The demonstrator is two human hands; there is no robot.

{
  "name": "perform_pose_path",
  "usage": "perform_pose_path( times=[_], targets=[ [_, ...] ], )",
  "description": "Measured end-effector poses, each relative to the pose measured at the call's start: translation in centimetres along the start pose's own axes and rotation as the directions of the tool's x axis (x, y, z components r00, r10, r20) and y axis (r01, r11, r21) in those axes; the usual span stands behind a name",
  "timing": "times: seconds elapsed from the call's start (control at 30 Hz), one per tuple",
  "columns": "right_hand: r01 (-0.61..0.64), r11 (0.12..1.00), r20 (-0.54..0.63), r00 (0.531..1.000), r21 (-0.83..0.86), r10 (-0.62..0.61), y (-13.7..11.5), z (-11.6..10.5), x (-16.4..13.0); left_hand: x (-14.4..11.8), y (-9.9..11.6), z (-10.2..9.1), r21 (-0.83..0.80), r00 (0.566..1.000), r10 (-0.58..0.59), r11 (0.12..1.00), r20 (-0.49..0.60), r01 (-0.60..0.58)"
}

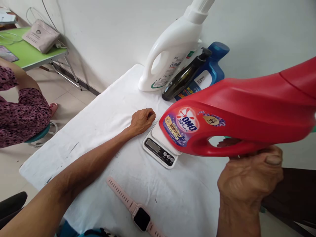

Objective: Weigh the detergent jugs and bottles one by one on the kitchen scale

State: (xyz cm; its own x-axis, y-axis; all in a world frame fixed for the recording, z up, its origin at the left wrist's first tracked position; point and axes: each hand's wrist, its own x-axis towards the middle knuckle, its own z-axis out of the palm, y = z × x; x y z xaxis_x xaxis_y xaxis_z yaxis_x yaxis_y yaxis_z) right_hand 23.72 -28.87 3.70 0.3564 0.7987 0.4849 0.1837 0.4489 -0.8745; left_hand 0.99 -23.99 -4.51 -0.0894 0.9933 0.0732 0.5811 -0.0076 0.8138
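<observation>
Head camera looks down on a white cloth (103,131) spread over a table, with the person's two bare hands at work. Right hand (249,177), near right, wraps its fingers through and around the handle of a red OMO detergent bottle (247,108), thumb pressed along the handle's underside; the grip is closed tight on it. That bottle is lifted clear of the table and tipped nearly flat, its base pointing left over a small white kitchen scale (160,148), its neck running out of the frame to the right. Whether the bottle touches the scale's platform cannot be told, as the bottle hides most of it. Left hand (142,120) lies on the cloth just left of the scale's far corner, fingers curled in loosely, holding nothing.

Farther back against the wall stand a white detergent bottle (170,52), a dark pump bottle (185,77) leaning across it, and a blue bottle (212,65) behind that. A pink smartwatch (138,214) lies on the cloth at the near edge. Far left, another person in a patterned sleeve (22,108) sits beside a green table (29,54) bearing a grey pouch (40,35).
</observation>
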Motion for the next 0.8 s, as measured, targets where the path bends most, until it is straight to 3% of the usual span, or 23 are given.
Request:
perform_pose_path(
  times=[0.07,0.17,0.27,0.37,0.5,0.8],
  targets=[
    [-0.142,0.99,-0.087,0.986,-0.018,0.14,0.4,-1.0,-1.3,0.0,0.0,0.0,0.003,1.0,0.003,1.0,-0.002,-0.003],
    [-0.361,0.932,-0.185,0.918,-0.022,0.351,1.5,-2.5,-3.6,0.0,-0.1,0.1,0.007,1.0,0.007,1.0,-0.006,-0.007],
    [-0.461,0.888,-0.22,0.865,0.01,0.451,3.2,-3.7,-5.3,0.1,-0.1,0.1,0.004,1.0,0.01,1.0,-0.01,-0.01],
    [-0.48,0.877,-0.227,0.853,0.014,0.47,5.0,-4.2,-6.1,0.1,-0.1,0.1,0.01,1.0,0.011,1.0,-0.011,-0.011],
    [-0.414,0.907,-0.192,0.898,-0.069,0.396,6.5,-4.1,-6.6,0.1,0.0,0.0,0.011,1.0,0.008,1.0,-0.004,-0.008],
    [-0.381,0.916,-0.123,0.922,-0.122,0.367,6.6,-4.1,-6.8,0.0,0.3,0.0,-0.011,1.0,0.006,1.0,0.001,-0.006]
  ],
)
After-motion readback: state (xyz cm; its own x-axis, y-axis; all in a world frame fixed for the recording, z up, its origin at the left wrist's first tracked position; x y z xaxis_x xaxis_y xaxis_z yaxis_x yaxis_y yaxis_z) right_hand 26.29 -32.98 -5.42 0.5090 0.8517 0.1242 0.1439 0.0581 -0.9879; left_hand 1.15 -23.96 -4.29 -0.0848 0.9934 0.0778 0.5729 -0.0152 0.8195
